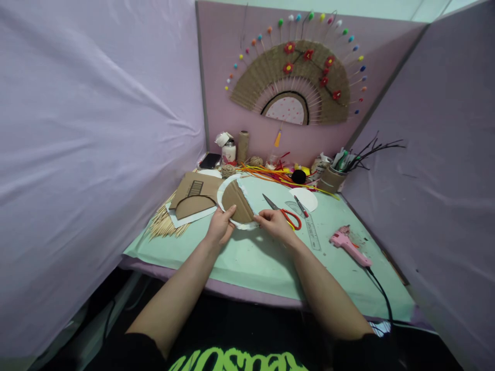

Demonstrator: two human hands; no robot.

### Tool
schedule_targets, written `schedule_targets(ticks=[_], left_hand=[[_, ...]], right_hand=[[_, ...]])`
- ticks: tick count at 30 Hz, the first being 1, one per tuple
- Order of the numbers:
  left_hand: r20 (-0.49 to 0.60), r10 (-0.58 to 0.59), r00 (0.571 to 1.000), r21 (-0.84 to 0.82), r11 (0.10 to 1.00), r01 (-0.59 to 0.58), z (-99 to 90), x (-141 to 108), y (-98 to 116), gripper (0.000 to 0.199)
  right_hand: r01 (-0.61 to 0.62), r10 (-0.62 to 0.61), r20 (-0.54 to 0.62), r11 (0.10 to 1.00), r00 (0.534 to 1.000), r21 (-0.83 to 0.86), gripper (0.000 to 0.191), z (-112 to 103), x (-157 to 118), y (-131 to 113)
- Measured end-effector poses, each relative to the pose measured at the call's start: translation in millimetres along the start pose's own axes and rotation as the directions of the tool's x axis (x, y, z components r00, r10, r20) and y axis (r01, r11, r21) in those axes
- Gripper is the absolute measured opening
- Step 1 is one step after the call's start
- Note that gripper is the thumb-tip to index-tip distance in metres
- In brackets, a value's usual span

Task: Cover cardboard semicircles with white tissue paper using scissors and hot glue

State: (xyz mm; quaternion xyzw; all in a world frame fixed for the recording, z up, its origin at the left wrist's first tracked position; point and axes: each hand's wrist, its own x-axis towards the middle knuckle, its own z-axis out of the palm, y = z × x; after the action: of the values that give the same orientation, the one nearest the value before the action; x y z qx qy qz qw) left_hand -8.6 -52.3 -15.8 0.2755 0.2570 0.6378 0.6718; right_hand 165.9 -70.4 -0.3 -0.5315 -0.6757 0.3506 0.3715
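Observation:
A brown cardboard half-disc [236,202] with a white rim round its edge is held up over the green-covered table. My left hand [221,223] grips its lower left edge, thumb on the cardboard face. At its lower right corner, the fingers of my right hand [274,223] pinch the white edge. Just right of that hand lie scissors with red handles [293,218]. A second cardboard half-disc [195,207] with a dark curved edge rests on white paper to the left.
Wooden sticks [166,222] lie at the left. A clear ruler [312,234], a red pen [301,206] and a white disc [309,198] are right of centre. A pink glue gun [350,247] with a black cord lies right. Coloured stems [266,174] line the back, beside a pot of twigs [331,179].

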Motion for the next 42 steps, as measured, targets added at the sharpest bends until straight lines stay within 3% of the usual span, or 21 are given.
schedule_targets(ticks=[4,7,9,10,12,17,23,26,28,32,36,42], left_hand=[[-0.006,-0.002,1.000,0.002,1.000,0.002,-1.7,1,0,0.053],[-0.010,-0.026,1.000,0.007,1.000,0.026,-3.2,2,1,0.052],[-0.009,-0.057,0.998,0.013,0.998,0.057,-4.0,2,2,0.050],[-0.008,-0.074,0.997,0.020,0.997,0.075,-4.3,2,2,0.049],[-0.003,-0.104,0.995,0.040,0.994,0.104,-4.2,2,2,0.045],[-0.019,-0.132,0.991,0.067,0.989,0.133,-1.1,-3,1,0.042],[0.033,-0.233,0.972,0.193,0.956,0.222,1.7,1,21,0.042],[0.046,-0.214,0.976,0.265,0.944,0.195,-3.4,14,45,0.042],[0.059,-0.207,0.976,0.308,0.934,0.180,-10.0,22,59,0.040],[0.071,-0.252,0.965,0.372,0.904,0.209,-26.7,30,72,0.042],[0.034,-0.234,0.972,0.421,0.885,0.198,-38.7,31,68,0.039],[0.026,-0.164,0.986,0.507,0.852,0.129,-44.1,32,67,0.045]], right_hand=[[0.021,-0.021,0.037,1.000,0.999,-0.011,0.035,-3,3,4],[0.054,-0.054,-0.002,0.995,0.999,-0.089,0.031,-22,8,14],[-0.031,-0.017,-0.150,0.951,0.989,-0.308,0.033,-40,10,26],[-0.120,0.028,-0.204,0.883,0.979,-0.453,0.031,-49,10,33],[-0.257,0.142,-0.235,0.765,0.962,-0.591,0.028,-64,11,46],[-0.337,0.234,-0.244,0.710,0.941,-0.619,0.023,-68,15,66],[-0.350,0.216,-0.289,0.734,0.933,-0.582,0.014,-62,16,62],[-0.316,0.148,-0.335,0.785,0.931,-0.533,0.010,-61,16,55],[-0.273,0.091,-0.362,0.827,0.928,-0.492,0.021,-58,17,49],[0.005,-0.147,-0.390,0.940,0.909,-0.342,0.050,-49,13,33],[0.230,-0.336,-0.304,0.913,0.891,-0.336,0.052,-36,5,18],[0.284,-0.390,-0.184,0.859,0.902,-0.426,0.046,-29,-1,12]])
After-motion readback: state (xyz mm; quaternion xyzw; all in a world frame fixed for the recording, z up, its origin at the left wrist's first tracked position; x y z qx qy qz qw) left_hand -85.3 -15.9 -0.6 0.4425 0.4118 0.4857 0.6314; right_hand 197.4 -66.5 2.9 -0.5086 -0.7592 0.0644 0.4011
